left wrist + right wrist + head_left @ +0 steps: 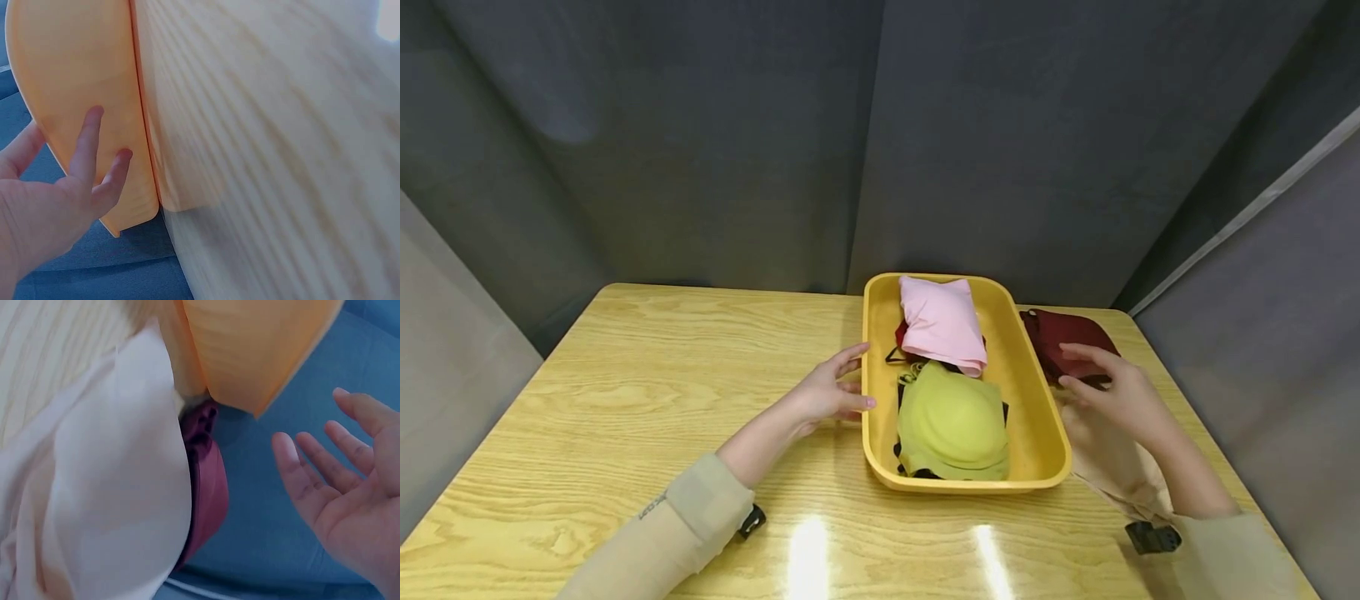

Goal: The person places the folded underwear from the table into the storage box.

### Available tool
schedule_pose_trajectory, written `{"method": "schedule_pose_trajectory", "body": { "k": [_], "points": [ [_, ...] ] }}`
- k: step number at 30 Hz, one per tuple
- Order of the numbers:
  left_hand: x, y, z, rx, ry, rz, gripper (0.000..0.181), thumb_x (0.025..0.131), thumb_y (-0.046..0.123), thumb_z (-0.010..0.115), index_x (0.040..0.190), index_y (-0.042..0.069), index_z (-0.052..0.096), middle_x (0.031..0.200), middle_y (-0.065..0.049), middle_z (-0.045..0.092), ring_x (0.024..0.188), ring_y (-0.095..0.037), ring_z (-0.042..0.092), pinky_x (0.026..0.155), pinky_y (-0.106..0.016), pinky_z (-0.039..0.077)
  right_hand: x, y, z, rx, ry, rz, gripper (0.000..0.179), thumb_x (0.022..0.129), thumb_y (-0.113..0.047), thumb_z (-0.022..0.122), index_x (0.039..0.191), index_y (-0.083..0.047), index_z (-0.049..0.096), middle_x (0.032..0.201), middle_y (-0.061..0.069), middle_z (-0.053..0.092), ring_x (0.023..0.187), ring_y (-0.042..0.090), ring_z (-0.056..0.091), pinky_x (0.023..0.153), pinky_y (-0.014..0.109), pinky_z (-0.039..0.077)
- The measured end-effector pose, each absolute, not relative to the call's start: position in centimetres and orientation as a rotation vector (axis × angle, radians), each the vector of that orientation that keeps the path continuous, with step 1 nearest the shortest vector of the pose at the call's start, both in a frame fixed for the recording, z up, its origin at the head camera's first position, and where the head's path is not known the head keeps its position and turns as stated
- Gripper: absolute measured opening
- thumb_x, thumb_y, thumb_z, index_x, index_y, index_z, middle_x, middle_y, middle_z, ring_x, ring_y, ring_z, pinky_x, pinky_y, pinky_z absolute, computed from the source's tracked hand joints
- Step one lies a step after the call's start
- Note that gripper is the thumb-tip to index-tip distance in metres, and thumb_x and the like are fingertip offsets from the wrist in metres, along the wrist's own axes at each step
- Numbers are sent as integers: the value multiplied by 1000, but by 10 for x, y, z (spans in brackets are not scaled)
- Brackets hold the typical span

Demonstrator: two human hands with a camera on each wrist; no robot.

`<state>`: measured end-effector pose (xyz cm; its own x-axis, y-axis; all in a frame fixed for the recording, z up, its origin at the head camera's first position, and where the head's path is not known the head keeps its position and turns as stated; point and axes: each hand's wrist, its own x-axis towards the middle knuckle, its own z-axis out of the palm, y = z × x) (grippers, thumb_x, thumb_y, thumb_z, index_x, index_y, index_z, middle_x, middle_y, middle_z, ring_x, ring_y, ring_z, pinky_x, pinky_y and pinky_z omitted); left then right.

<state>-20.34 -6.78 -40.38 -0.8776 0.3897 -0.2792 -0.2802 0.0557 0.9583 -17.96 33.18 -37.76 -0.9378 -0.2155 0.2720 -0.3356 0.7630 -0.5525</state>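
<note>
A yellow plastic tub [970, 486] stands on the table. Inside it, a folded pink garment [942, 321] lies toward the back and a yellow-green bra-like garment [953, 423] toward the front, with black and red fabric partly hidden beneath. My left hand [823, 396] is at the tub's left side, fingers spread along its outer wall [75, 56], the thumb near the rim. To the right of the tub, my right hand [1123, 400] hovers with loosely bent fingers, holding nothing. Below it lie a dark red cupped garment [1078, 333] and a beige cloth [119, 469].
The wooden table [722, 367] extends left of the tub. Dark grey curtain panels [715, 150] rise behind the table, with a lighter panel [1285, 317] along the right edge.
</note>
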Motion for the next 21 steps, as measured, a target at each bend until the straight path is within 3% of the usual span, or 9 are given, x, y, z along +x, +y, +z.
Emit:
{"method": "schedule_pose_trajectory", "body": {
  "k": [5,12,18,21],
  "points": [
    [-203,-68,-404,105,1871,1874,86,80,-13,65,147,28,29,152,-13,26,125,-39,47,78,-43,56,-172,343,-373,467,-2727,947,47,87,-16,69,132,-8,54,124,16,57,96,-20,47,71,4,45],
    [-203,-68,-404,113,1863,1874,88,80,-13,65,148,28,27,152,-12,26,125,-39,47,78,-43,56,-161,359,-368,431,-2737,923,51,85,-15,71,133,-11,53,128,16,54,100,-23,42,72,0,43],
    [-204,-68,-405,121,1866,1873,88,80,-12,65,149,26,26,152,-13,26,124,-39,47,78,-43,56,-160,376,-371,378,-2755,877,54,85,-21,71,135,-16,52,124,-21,48,104,-18,39,76,-2,38],
    [-205,-69,-405,127,1865,1872,88,81,-11,65,149,26,26,152,-13,26,124,-39,47,78,-43,56,-160,385,-373,353,-2785,844,56,85,-23,71,137,-17,50,123,-28,44,104,-16,38,83,21,49]
  ]
}}
